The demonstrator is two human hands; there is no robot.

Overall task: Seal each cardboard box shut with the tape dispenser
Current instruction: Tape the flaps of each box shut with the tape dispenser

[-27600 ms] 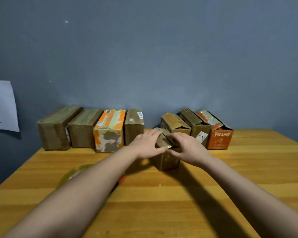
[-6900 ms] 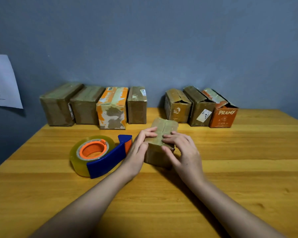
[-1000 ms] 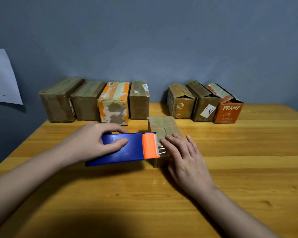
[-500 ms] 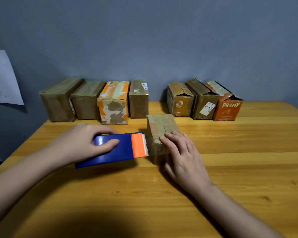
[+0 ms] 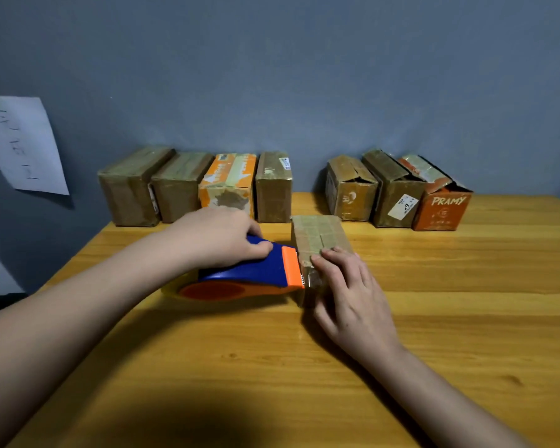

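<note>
Tape dispenser [image 5: 256, 270] sits in our left hand [image 5: 220, 237], whose grip curls over its blue body, the orange end touching the small box [image 5: 317, 236] just beyond; our right hand [image 5: 349, 292] presses flat on that box, on the table [image 5: 466, 318].

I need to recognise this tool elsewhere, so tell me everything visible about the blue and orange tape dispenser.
The blue and orange plastic tape dispenser lies on the wooden table, left of the small tape-covered cardboard box. Its body is glossy blue, with an orange cutter head pressed against the box's left side and an orange hub showing underneath inside a clear tape roll. The left hand grips its blue body from above; the right hand rests on the box, fingertips beside the cutter.
</note>
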